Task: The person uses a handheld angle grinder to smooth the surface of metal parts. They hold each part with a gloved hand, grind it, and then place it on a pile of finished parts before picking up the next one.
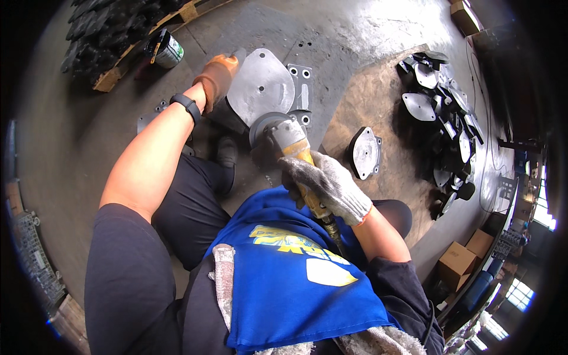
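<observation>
My left hand (218, 81), in an orange-brown glove, is closed at the left edge of a grey lemon-shaped metal plate (254, 97) with small holes. A dark grey piece shows beside its fingertips. My right hand (328, 184), in a whitish knit glove, wraps round a yellow angle grinder (294, 144). The grinder's dark disc (263, 127) overlaps the plate's lower edge; whether they touch, I cannot tell. Partly behind the plate lies a bracket (305, 89) with round holes. To the right, a smaller-looking plate with a similar bracket (365, 152) rests on the floor.
Many similar plates lie in a heap (441, 118) at the right. A pallet (109, 78) stacked with dark parts stands at the far left, with a bucket (167, 52) beside it. Cardboard boxes (457, 264) sit at lower right. Cables run along the floor behind the heap.
</observation>
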The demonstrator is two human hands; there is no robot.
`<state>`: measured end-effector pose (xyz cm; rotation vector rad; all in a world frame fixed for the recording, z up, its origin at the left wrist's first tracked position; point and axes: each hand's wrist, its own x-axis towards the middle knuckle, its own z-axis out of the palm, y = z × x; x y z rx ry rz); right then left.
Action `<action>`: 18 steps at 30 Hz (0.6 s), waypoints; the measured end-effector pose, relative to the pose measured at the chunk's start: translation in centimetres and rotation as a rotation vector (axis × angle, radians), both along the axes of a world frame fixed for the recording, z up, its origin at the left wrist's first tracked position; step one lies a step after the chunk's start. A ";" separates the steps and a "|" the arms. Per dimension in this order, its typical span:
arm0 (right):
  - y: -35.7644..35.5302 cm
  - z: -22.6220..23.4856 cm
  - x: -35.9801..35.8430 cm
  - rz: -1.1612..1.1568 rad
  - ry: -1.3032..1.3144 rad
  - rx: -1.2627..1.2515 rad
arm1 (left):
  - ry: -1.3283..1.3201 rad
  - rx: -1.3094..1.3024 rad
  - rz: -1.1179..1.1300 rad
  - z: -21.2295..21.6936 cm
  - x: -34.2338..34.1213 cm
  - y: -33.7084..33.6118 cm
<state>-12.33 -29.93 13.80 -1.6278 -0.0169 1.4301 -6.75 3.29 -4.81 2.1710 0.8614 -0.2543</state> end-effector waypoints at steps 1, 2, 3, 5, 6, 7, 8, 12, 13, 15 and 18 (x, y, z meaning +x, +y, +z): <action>0.1 0.0 0.0 -0.015 0.010 0.005 | -0.018 -0.052 -0.009 -0.3 -0.1 0.3; 0.3 0.0 0.0 -0.030 0.020 0.009 | -0.051 -0.121 -0.017 -0.7 -0.1 0.5; 0.4 0.0 -0.1 -0.044 0.031 0.012 | -0.090 -0.198 -0.024 -1.2 -0.3 0.9; 0.6 0.0 -0.1 -0.048 0.061 0.041 | -0.185 -0.355 -0.058 -2.2 -0.7 1.7; 0.7 0.0 -0.2 -0.051 0.078 0.057 | -0.224 -0.421 -0.068 -2.1 -0.9 1.6; 0.7 -0.1 -0.3 -0.056 0.081 0.055 | -0.231 -0.476 -0.053 -2.0 -1.0 1.4; 0.8 -0.1 -0.5 -0.061 0.085 0.053 | -0.210 -0.517 -0.021 -1.9 -1.1 1.1; 1.5 0.2 -1.0 -0.081 0.054 0.019 | -0.145 -0.526 0.070 -2.1 -1.5 0.6; 1.6 0.1 -1.1 -0.062 0.036 0.007 | -0.135 -0.525 0.060 -1.6 -1.5 0.4; 1.8 0.2 -1.1 -0.017 0.000 -0.016 | -0.152 -0.620 0.040 -1.5 -1.7 0.3; 3.2 0.6 -1.1 0.046 -0.036 -0.065 | -0.436 -0.831 -0.052 -6.2 -2.9 1.9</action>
